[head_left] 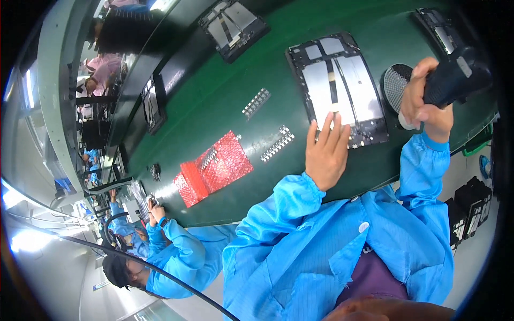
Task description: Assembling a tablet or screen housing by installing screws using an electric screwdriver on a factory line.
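Note:
An opened tablet [342, 85], with silver battery panels in a dark frame, lies on the green work table. My left hand [327, 158] is spread, its fingertips over the tablet's near edge beside a dark flat cable [331, 80]. To the right, my right hand [420, 101] is closed around a black rounded handheld object [458, 77] with a grey patch; its exact kind does not show. Below that hand, partly covered by it, is a round grey disc [396, 85] with a dotted surface. A whitish piece shows under the palm.
Red bubble wrap [227, 163] and two strips of small metallic parts [277, 143] lie left on the table [289, 198]. More opened tablets [234, 29] sit along the far side and far right. A co-worker in blue [176, 257] works at the left.

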`<act>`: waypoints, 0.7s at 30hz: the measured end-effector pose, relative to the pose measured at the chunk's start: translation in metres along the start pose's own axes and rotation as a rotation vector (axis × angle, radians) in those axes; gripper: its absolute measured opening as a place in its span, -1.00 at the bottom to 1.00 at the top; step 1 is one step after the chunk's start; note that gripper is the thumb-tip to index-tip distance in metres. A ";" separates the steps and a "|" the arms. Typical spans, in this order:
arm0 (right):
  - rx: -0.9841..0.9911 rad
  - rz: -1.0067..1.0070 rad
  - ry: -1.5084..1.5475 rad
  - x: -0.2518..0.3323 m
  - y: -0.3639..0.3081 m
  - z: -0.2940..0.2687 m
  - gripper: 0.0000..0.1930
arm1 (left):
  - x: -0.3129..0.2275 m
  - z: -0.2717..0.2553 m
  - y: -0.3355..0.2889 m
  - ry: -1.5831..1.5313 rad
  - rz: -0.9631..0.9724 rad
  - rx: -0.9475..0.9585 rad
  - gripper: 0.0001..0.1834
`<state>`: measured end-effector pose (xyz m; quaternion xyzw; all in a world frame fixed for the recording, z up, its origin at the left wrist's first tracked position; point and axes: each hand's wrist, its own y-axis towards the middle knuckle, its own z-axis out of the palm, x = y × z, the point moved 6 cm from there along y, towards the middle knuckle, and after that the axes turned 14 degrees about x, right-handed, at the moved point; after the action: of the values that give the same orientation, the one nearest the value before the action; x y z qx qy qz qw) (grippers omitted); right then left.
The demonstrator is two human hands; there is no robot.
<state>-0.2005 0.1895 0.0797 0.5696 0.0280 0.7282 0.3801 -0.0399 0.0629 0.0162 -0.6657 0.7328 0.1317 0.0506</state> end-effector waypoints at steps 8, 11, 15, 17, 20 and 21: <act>-0.032 0.027 -0.260 0.004 -0.004 0.006 -0.42 | 0.089 -0.034 -0.051 -0.239 -0.363 -0.122 -0.71; -0.050 0.010 -0.335 0.009 0.004 0.003 -0.49 | 0.113 -0.031 -0.042 -0.358 -0.548 0.049 -0.61; -0.293 0.031 -0.290 0.032 0.008 -0.010 -0.67 | 0.134 -0.023 -0.037 -0.443 -0.557 0.145 -0.69; -0.392 -0.035 -0.351 0.029 -0.001 -0.031 -0.66 | 0.146 -0.018 -0.043 -0.734 -0.619 0.150 -0.74; -0.119 -0.375 -0.286 0.026 0.002 -0.062 -0.65 | 0.151 -0.012 -0.039 -1.049 -0.561 0.140 -0.76; 0.194 -0.665 -0.261 0.036 0.002 -0.051 -0.65 | 0.149 -0.014 -0.036 -1.081 -0.576 0.143 -0.77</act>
<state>-0.2472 0.2289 0.0919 0.6510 0.2318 0.4800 0.5404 -0.0193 -0.0870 -0.0124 -0.6708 0.4015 0.3820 0.4928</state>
